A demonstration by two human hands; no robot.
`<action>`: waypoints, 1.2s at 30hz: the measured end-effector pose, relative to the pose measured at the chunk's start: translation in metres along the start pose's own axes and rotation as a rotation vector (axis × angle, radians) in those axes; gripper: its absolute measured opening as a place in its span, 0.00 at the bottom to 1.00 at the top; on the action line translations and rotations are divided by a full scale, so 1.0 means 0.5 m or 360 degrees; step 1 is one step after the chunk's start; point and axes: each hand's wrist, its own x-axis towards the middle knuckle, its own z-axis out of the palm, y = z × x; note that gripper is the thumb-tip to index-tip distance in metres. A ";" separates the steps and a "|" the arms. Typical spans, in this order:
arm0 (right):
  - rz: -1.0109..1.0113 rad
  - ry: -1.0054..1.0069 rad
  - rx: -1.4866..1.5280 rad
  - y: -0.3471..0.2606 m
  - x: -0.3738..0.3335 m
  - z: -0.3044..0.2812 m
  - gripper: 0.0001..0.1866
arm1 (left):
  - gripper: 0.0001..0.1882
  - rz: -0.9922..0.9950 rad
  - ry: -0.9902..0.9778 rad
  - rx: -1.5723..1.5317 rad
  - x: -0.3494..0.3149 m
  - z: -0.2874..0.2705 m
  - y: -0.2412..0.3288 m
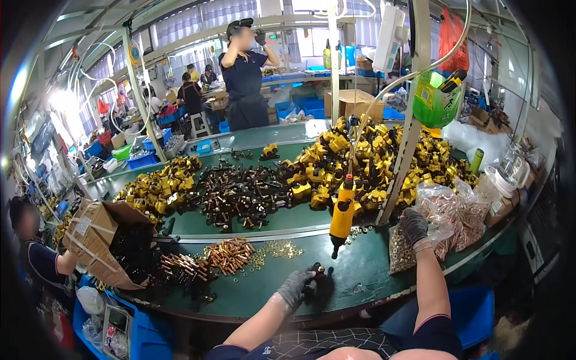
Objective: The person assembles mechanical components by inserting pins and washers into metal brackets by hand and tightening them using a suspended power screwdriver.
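Observation:
My left hand (295,290), in a grey glove, is over the green bench near its front edge. Its thumb and fingers pinch a small black part (318,269) with a light spot on top; its exact kind is too small to tell. My right hand (414,227), also gloved, is at the top of a clear plastic bag of small brass-coloured rings (401,252). Its fingers look curled, and whatever they may hold is hidden. Between the hands, a yellow power screwdriver (343,215) hangs tip down from a cord, touched by neither hand.
Copper-coloured pins (230,255) and loose rings (284,249) lie left. Behind are piles of black parts (237,195) and yellow housings (372,162). A metal post (403,144) rises near my right hand. At left, a co-worker's hand holds a tilted carton (96,237). Another person stands behind the bench.

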 end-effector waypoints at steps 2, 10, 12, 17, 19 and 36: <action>-0.0004 0.0024 -0.0019 0.002 -0.001 0.009 0.12 | 0.14 -0.0021 -0.0018 -0.0060 -0.012 0.007 0.013; -0.0013 0.0095 -0.0055 0.005 -0.013 0.014 0.11 | 0.15 -0.0285 -0.0120 -0.0474 -0.025 0.009 0.039; -0.0052 0.0081 -0.0069 0.021 -0.019 0.008 0.09 | 0.15 -0.0071 -0.0144 -0.0193 -0.018 0.021 0.045; -0.0159 0.0554 0.0051 -0.009 0.078 -0.011 0.11 | 0.15 -0.0087 -0.0012 -0.0490 -0.022 0.024 0.038; 0.0381 0.0108 -0.0011 -0.075 0.157 -0.180 0.27 | 0.16 -0.0115 0.0075 -0.0443 -0.037 0.027 0.043; 0.0609 0.0031 -0.0097 0.167 0.372 -0.322 0.25 | 0.13 -0.0263 -0.0086 -0.0662 0.027 0.070 0.000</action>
